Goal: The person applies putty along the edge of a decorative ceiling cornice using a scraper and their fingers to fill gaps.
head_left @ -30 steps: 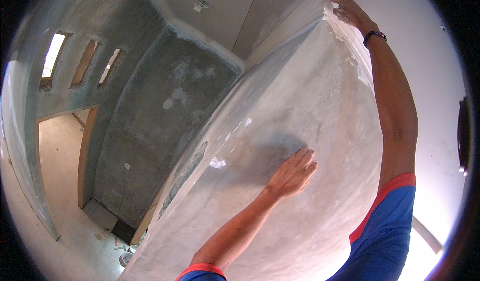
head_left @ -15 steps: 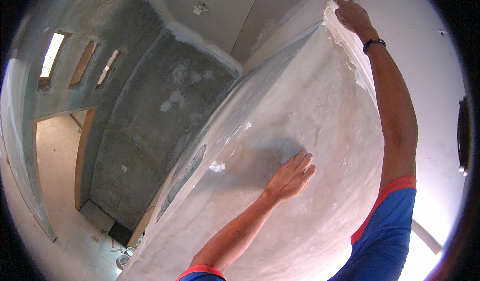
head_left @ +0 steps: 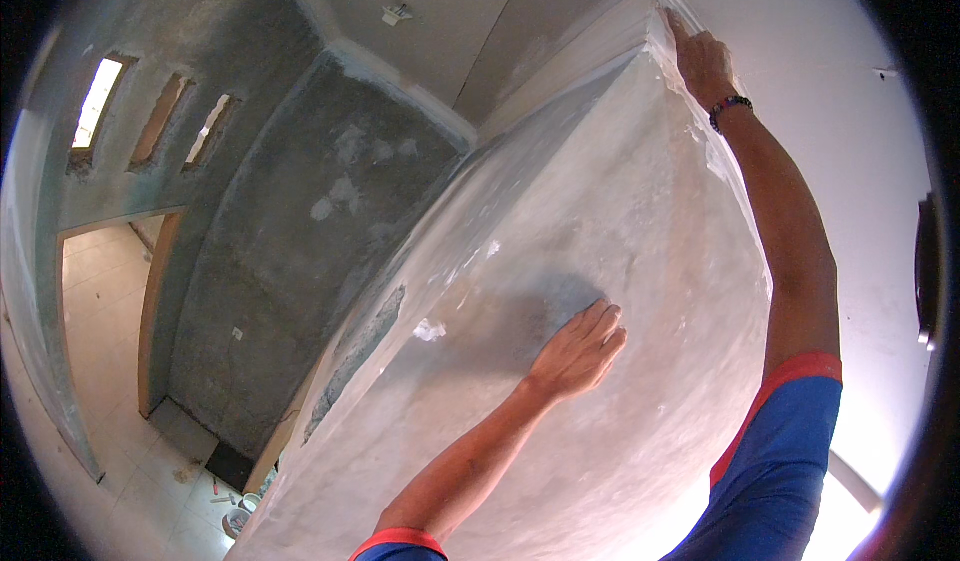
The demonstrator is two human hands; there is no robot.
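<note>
Up near the ceiling, the white plastered wall [head_left: 600,291] fills the middle of the view, close in front of the person. Most of it looks smooth and pale. One rough grey patch [head_left: 365,346] low on its left side shows bare, so I think some work is left there. The top corner edge looks ragged too. The left hand [head_left: 578,351] lies open and flat on the wall. The right hand [head_left: 700,61] reaches up to the top corner, fingers pressed on the edge; I cannot tell if it holds anything. Beyond stand a dark grey wall [head_left: 290,261] and a doorway [head_left: 105,301].
</note>
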